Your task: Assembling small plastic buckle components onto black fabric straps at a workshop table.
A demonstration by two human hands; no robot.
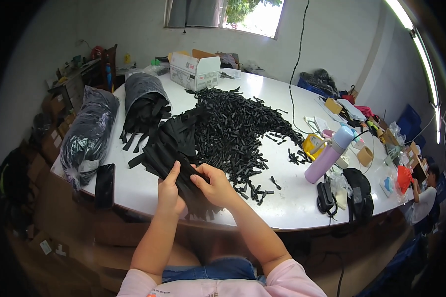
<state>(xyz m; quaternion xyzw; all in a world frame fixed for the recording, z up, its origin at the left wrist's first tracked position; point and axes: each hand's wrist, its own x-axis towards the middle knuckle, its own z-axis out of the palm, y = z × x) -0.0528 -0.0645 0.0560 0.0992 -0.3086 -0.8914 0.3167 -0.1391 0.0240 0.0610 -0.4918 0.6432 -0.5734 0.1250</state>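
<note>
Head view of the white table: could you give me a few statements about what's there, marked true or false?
1. Both hands, left hand and right hand, hold black strips. True.
2. The bottle is green. False: it is lilac with a pale blue cap.
3. A phone lies at the table's left edge. True.
4. The cardboard box is closed. False: its flaps are open.
</note>
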